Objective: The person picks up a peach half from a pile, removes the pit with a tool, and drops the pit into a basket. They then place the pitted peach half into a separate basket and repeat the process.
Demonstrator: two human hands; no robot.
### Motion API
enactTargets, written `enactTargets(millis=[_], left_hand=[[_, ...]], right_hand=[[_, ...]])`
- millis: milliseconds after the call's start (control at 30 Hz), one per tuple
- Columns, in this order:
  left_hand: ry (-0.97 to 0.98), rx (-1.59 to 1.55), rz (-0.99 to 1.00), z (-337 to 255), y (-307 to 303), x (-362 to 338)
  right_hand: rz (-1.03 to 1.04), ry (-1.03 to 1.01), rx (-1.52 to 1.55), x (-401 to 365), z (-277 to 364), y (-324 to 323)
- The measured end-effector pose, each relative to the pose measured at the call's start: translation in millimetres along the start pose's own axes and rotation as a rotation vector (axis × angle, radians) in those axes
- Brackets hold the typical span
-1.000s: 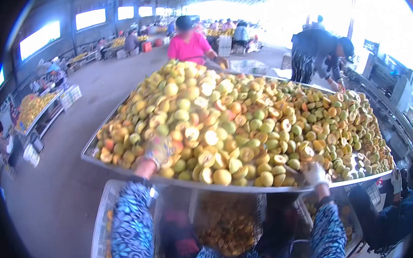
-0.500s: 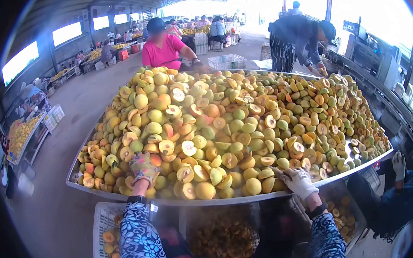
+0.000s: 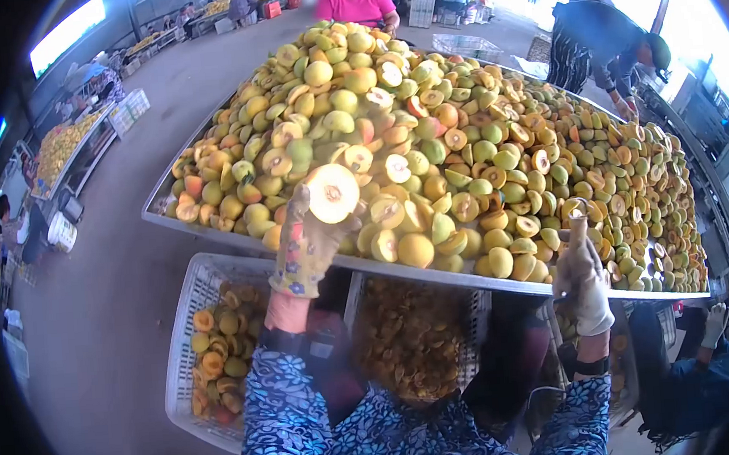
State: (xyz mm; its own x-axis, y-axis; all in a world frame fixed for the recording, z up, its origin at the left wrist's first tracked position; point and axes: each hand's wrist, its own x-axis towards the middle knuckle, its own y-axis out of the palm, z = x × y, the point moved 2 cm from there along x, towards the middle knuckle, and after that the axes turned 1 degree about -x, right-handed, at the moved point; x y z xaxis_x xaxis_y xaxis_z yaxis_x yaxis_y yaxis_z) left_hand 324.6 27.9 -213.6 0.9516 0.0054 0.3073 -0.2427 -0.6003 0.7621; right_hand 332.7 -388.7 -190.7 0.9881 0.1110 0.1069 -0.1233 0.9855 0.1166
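Note:
My left hand, in a flower-patterned glove, holds up a halved yellow peach, its cut face towards me and the brown centre showing. Behind it spreads a large heap of halved peaches on a metal-edged table. My right hand, in a pale glove, is closed at the table's front edge. A small pitting tool with a thin loop tip rises from its fingers; the glove hides the rest of the tool.
Below the table edge stand a white crate of peach halves and a crate of brown pieces. A person in pink is across the table, another bends at the far right. A co-worker's gloved hand is at right.
My left hand has lifted a peach half from the heap towards me. My right hand has come off the fruit and now shows the looped tool upright. The view has tilted down.

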Motion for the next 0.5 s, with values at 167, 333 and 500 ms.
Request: enactTargets(millis=[167, 333, 500], left_hand=[[0.024, -0.228, -0.352, 25.3, 30.4, -53.9], [-0.037, -0.019, -0.238, 42.0, 41.8, -90.7], [0.042, 0.326, -0.493, 62.8, 49.5, -107.6]], right_hand=[[0.284, -0.014, -0.080, -38.4, 8.4, 92.3], [0.452, 0.153, -0.091, -76.4, 10.7, 133.9], [0.560, 0.101, -0.148, -87.1, -4.1, 141.0]])
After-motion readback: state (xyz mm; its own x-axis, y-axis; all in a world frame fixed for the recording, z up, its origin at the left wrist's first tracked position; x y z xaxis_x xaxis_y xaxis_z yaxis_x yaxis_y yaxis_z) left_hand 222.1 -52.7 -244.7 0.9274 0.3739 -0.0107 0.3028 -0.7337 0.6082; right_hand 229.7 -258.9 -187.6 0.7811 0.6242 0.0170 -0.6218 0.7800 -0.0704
